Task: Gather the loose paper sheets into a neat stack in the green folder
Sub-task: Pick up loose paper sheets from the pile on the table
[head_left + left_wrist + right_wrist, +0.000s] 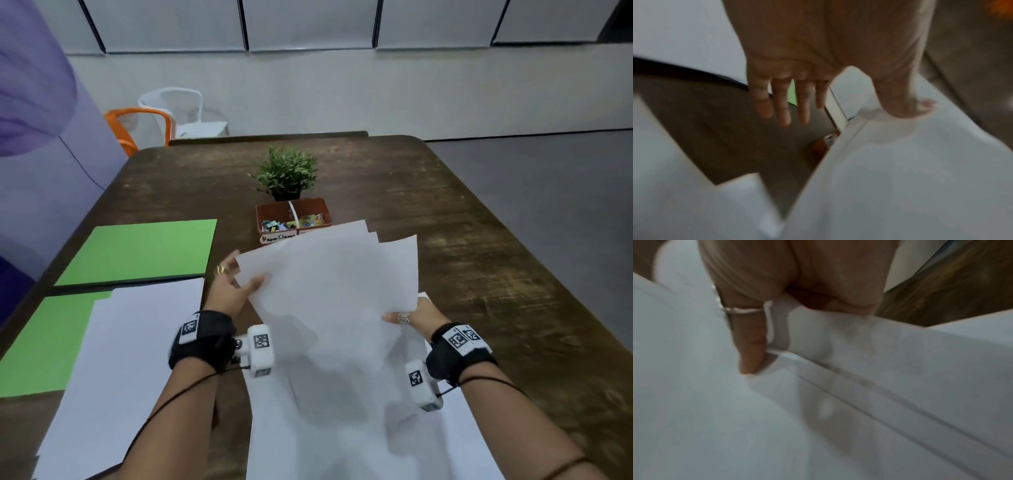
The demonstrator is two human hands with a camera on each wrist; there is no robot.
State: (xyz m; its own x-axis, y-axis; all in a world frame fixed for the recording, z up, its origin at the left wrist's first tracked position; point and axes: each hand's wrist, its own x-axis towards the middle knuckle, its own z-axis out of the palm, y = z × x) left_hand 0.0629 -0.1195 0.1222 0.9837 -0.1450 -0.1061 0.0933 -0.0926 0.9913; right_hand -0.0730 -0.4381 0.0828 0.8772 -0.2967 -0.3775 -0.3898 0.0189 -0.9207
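Observation:
The green folder lies open at the table's left, and a stack of white sheets rests on its near flap. Both hands hold a fanned bunch of white sheets tilted up above the table centre. My left hand grips its left corner, thumb on top and fingers reaching out behind. The left wrist view shows that thumb pressed on the sheets. My right hand pinches the right edge. A ringed finger lies on the paper. More sheets lie flat beneath.
A red-brown tray of coloured clips stands just beyond the lifted sheets, with a small potted plant behind it. The dark wooden table stretches to the right. An orange chair and a white chair stand past the far left corner.

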